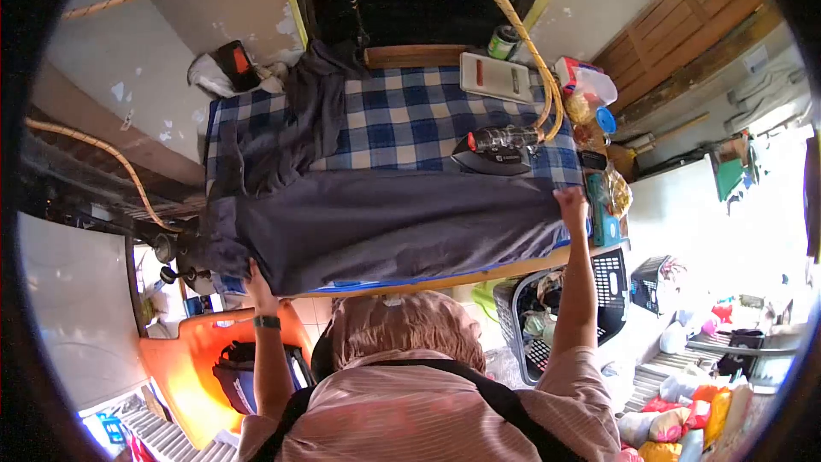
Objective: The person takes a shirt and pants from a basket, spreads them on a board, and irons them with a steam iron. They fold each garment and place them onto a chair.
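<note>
A pair of dark grey trousers (pixel 402 222) lies across a table covered with a blue and white checked cloth (pixel 398 124). One leg is stretched flat from left to right along the near side; the rest is bunched toward the back left. My right hand (pixel 571 204) is closed on the leg's right end. At the near left edge, my left hand (pixel 259 282) pinches the fabric, its fingertips partly hidden by the cloth. A black iron (pixel 494 154) rests just behind the leg, nearer my right hand.
The iron's yellow cord (pixel 547 77) rises over the table's right side. Behind the iron lie a white tray (pixel 496 77) and a green can (pixel 503 41). Bags and boxes line the right edge. A dark laundry basket (pixel 513 325) and an orange chair (pixel 184 359) stand in front.
</note>
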Action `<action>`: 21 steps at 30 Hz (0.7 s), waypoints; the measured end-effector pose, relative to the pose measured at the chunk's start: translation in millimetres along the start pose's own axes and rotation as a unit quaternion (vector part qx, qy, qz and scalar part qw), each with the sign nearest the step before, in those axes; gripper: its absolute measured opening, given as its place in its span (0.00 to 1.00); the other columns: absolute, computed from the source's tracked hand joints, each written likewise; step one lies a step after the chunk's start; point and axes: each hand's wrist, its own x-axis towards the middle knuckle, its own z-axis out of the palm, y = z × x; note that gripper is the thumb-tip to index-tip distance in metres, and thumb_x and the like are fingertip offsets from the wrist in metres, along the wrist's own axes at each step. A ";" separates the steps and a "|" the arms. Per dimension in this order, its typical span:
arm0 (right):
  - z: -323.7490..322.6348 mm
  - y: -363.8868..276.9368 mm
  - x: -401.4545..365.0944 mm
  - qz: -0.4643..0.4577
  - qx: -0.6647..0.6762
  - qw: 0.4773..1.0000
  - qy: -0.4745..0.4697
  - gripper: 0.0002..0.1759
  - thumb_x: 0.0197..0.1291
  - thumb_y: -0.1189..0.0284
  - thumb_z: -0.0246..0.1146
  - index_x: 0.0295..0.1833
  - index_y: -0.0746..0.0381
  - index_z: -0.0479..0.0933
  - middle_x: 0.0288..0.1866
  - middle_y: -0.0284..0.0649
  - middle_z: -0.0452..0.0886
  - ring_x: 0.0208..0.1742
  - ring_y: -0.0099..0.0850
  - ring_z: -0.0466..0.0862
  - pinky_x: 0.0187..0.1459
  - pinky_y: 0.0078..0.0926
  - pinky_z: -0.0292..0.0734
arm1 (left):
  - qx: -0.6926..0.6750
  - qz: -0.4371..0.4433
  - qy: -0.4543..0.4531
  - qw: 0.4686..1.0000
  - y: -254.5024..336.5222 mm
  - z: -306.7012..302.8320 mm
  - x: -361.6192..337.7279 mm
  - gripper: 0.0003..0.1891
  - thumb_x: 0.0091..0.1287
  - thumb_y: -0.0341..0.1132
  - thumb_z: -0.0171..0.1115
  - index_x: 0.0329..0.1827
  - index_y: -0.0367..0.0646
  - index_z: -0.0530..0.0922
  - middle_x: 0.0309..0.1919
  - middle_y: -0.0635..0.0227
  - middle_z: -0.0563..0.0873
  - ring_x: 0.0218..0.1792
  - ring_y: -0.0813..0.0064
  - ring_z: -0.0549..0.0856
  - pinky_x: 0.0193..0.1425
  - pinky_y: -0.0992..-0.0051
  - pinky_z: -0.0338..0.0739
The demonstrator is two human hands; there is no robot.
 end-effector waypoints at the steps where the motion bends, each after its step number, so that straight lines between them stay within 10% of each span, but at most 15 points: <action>1: 3.8 13.8 -3.2 -0.013 -0.092 0.995 -0.040 0.24 0.57 0.51 0.68 0.31 0.64 0.77 0.25 0.49 0.81 0.29 0.46 0.83 0.30 0.40 0.75 | -0.029 -0.011 -0.016 0.999 -7.6 -3.7 -8.6 0.29 0.69 0.48 0.60 0.65 0.36 0.69 0.61 0.61 0.76 0.56 0.65 0.78 0.56 0.68 0.76; 4: 11.7 17.0 -27.1 0.070 -0.088 0.994 -0.008 0.34 0.56 0.42 0.64 0.25 0.65 0.71 0.25 0.54 0.78 0.31 0.55 0.80 0.32 0.46 0.73 | 0.013 -0.105 0.040 0.994 33.7 6.3 -32.2 0.30 0.68 0.48 0.61 0.65 0.35 0.68 0.62 0.61 0.76 0.57 0.65 0.78 0.57 0.66 0.76; 8: 16.3 12.6 -63.3 0.085 -0.046 0.994 0.047 0.28 0.61 0.51 0.65 0.22 0.65 0.72 0.16 0.41 0.69 0.20 0.33 0.69 0.26 0.36 0.66 | -0.164 -0.105 -0.056 0.979 53.5 -3.0 -11.6 0.34 0.65 0.53 0.63 0.67 0.38 0.69 0.62 0.62 0.75 0.59 0.65 0.77 0.62 0.62 0.74; 12: 32.1 34.0 -56.4 0.022 0.124 0.984 0.126 0.14 0.67 0.66 0.61 0.35 0.65 0.72 0.28 0.41 0.74 0.30 0.28 0.70 0.34 0.31 0.70 | -0.031 -0.100 0.149 0.983 49.2 -16.9 30.8 0.40 0.61 0.57 0.66 0.67 0.35 0.67 0.65 0.58 0.73 0.61 0.62 0.75 0.65 0.64 0.68; 14: -9.2 -5.3 -46.3 0.015 -0.026 0.995 0.091 0.12 0.67 0.66 0.60 0.42 0.65 0.75 0.35 0.50 0.80 0.32 0.36 0.78 0.36 0.30 0.75 | 0.033 0.107 0.053 0.992 10.6 -54.1 63.4 0.40 0.63 0.51 0.67 0.67 0.30 0.61 0.64 0.57 0.72 0.59 0.65 0.75 0.65 0.67 0.67; 18: -16.8 37.9 -44.9 0.027 -0.149 0.985 0.078 0.24 0.64 0.53 0.60 0.51 0.65 0.78 0.45 0.57 0.82 0.45 0.53 0.83 0.44 0.44 0.76 | 0.038 0.236 0.175 0.955 -25.0 -52.7 38.6 0.32 0.66 0.42 0.65 0.64 0.29 0.63 0.62 0.55 0.72 0.60 0.59 0.74 0.65 0.62 0.67; 19: -18.3 24.5 -49.3 0.042 -0.113 0.990 0.075 0.23 0.64 0.54 0.61 0.49 0.65 0.78 0.45 0.56 0.82 0.45 0.54 0.82 0.44 0.45 0.75 | 0.277 0.216 0.239 0.905 8.7 -44.1 6.5 0.29 0.66 0.40 0.64 0.65 0.34 0.64 0.63 0.51 0.70 0.61 0.51 0.73 0.64 0.58 0.68; 21: -16.1 27.4 -59.6 0.057 -0.077 0.993 0.068 0.22 0.63 0.55 0.61 0.47 0.65 0.78 0.45 0.55 0.82 0.45 0.54 0.81 0.44 0.46 0.74 | 0.335 0.288 0.239 0.865 50.0 -34.9 -5.3 0.28 0.66 0.41 0.63 0.64 0.38 0.66 0.61 0.48 0.71 0.60 0.49 0.72 0.63 0.56 0.68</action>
